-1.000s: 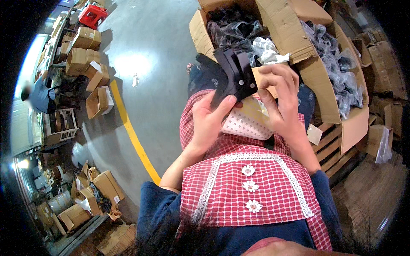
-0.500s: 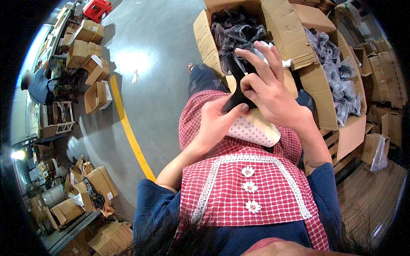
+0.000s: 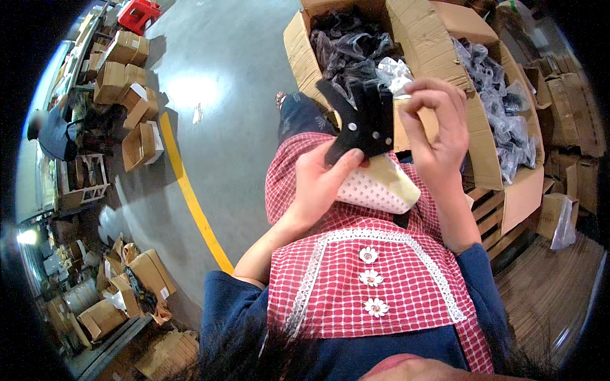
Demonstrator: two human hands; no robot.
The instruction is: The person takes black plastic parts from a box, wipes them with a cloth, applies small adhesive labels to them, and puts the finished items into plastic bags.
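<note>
My left hand (image 3: 324,181) is closed on the cuff end of a black glove (image 3: 357,130), thumb on top. The glove's fingers point away from me, and a few small silver round spots show on its face. Apart from it on the right, my right hand (image 3: 440,124) is raised with thumb and fingertips pinched together. Whatever is between those fingertips is too small to make out. On my lap under the glove lies a curled pale sheet (image 3: 375,193) with rows of small printed marks and a yellowish part.
Ahead stands an open carton (image 3: 304,57) of dark plastic-wrapped items, with crumpled white material (image 3: 394,70) at its edge. Another open carton (image 3: 489,159) of bagged items is on the right. A yellow floor line (image 3: 190,190), stacked boxes (image 3: 121,82) and another person (image 3: 58,136) are left.
My right hand has moved right, off the glove, and its fingers have bent in. The glove has turned so its face and spread fingers show. My left hand has kept hold.
</note>
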